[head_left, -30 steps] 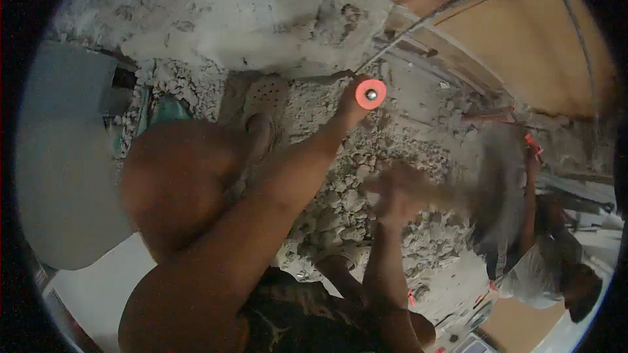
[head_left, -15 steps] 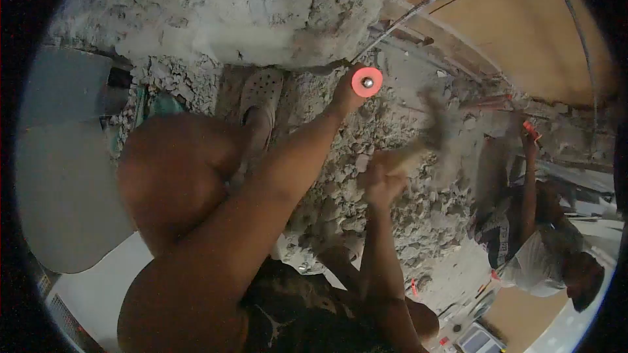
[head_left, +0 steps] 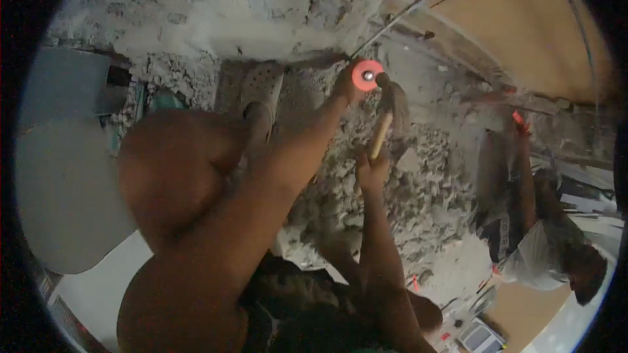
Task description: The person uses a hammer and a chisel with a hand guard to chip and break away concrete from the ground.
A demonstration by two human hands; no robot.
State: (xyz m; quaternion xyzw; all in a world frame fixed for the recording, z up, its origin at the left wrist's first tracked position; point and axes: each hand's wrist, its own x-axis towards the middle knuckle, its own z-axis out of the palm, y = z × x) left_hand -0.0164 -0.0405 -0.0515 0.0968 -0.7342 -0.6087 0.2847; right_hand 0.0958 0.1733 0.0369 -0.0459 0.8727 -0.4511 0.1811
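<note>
My left hand (head_left: 352,87) is closed around a chisel with a round pink-red hand guard (head_left: 360,84); its metal striking end faces up at the guard's centre. The chisel's lower part is hidden beneath the guard and hand. My right hand (head_left: 373,171) grips the wooden handle of a hammer (head_left: 380,136). Its dark head, smeared by motion, is at the right edge of the guard, beside the striking end; whether they touch I cannot tell. Below both hands lies broken rubble (head_left: 418,189), at the foot of a rough, chipped wall (head_left: 261,19).
A co-worker (head_left: 540,258) crouches at the right, one hand around a red-orange object (head_left: 519,117). A thin rod or cable (head_left: 399,18) slants near my left hand, beside a tan panel (head_left: 523,26). My clog (head_left: 265,82) stands by the wall. A grey board (head_left: 65,189) lies left.
The hammer has swung left and up toward the chisel, my right hand moving slightly left with it. My left hand stays nearly in place. The co-worker's hand with the red-orange object has shifted slightly.
</note>
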